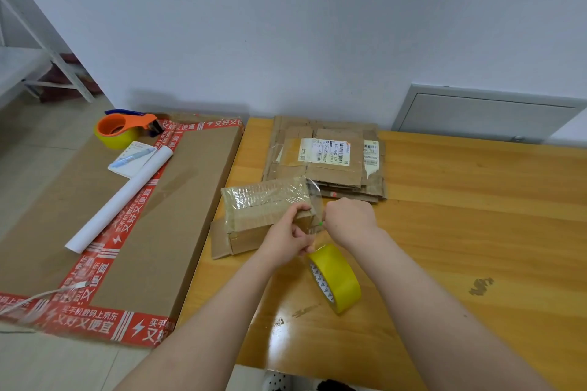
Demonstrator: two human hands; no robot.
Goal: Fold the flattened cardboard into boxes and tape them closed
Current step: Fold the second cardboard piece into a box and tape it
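— The hands?
— Left hand (287, 241) pinches the right end of the taped box (263, 216). Right hand (347, 220) is clenched on a small green-tipped item (320, 224).
— And around them?
— The box sits on the table (476, 200), tape roll (336, 278) just nearer, flattened cardboard (327, 159) farther.

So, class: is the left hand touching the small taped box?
Touching. The head view shows the left hand with its fingers curled over the right end of the small taped box.
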